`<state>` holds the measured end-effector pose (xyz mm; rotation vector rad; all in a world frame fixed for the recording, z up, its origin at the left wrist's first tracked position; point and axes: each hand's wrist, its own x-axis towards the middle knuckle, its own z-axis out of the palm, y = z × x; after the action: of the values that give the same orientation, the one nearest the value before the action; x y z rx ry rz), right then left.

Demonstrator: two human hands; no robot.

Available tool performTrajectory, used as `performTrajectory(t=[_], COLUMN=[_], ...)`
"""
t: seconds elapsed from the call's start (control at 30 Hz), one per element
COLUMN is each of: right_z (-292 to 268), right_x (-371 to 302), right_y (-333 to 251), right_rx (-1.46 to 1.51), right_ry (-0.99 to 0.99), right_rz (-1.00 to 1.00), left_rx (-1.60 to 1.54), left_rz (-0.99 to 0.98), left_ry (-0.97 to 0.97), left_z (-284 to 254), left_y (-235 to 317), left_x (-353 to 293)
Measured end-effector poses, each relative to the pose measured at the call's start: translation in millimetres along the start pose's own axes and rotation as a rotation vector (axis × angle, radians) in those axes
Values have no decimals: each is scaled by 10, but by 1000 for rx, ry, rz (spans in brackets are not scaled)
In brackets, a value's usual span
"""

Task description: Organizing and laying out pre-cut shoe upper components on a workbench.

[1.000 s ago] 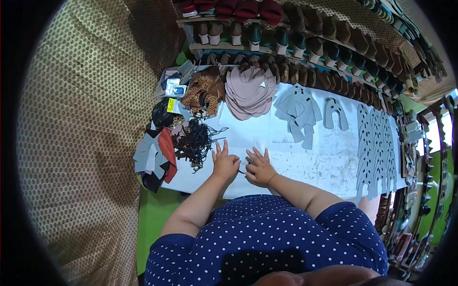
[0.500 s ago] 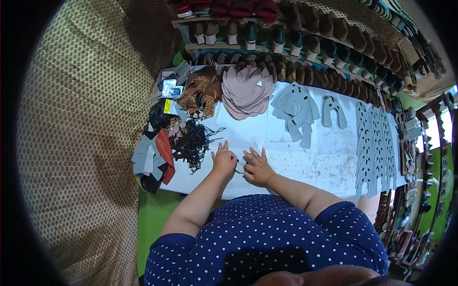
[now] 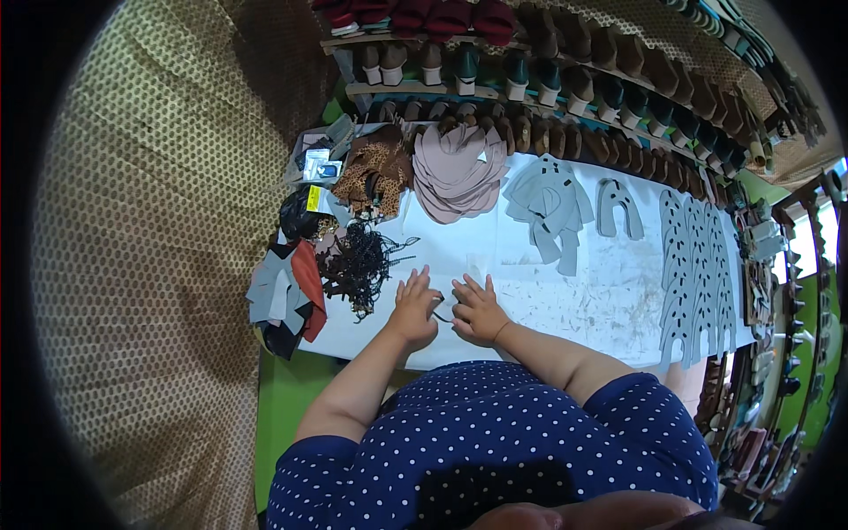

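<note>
A thin black strap (image 3: 443, 319) spans the small gap between my two hands, low over the near part of the white table. My left hand (image 3: 412, 315) has its thumb and forefinger at one part of the strap, the other fingers stretched forward. At the strap's other end, the thumb side of my right hand (image 3: 478, 315) closes on it while the remaining fingers point away from me. The fingertips partly hide the strap. Left of my left hand lies a tangled heap of black straps (image 3: 358, 265).
Along the table's (image 3: 530, 309) far side lie leopard-print pieces (image 3: 375, 168), pink cut pieces (image 3: 458, 172), grey cut pieces (image 3: 548, 208) and a grey arched piece (image 3: 619, 208). Long grey rows (image 3: 695, 274) cover the right end. Grey and red scraps (image 3: 287, 287) sit left. Shoe racks (image 3: 530, 97) stand behind.
My left hand has shifted slightly left and its fingers are closer together. The right hand stays nearly in place. The strap's visible curve between them has changed a little.
</note>
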<state>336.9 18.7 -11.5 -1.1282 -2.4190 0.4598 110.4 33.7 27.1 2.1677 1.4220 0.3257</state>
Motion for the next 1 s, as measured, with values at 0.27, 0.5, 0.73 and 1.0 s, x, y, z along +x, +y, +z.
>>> performTrajectory(t=[0.27,0.5,0.73,1.0], right_z=[127,203,97,51], right_x=[-47,-43,0,103], right_y=[116,159,69,78], right_rx=[49,40,-44,-54], right_ry=[66,160,23,123], right_rz=[37,124,191,415], left_rx=[-9,-98,47,348], left_rz=[-45,-348,-411,18], left_ry=[170,372,369,67], left_z=[138,214,305,141], left_y=[-4,-199,-277,10], left_x=[-51,74,55,30])
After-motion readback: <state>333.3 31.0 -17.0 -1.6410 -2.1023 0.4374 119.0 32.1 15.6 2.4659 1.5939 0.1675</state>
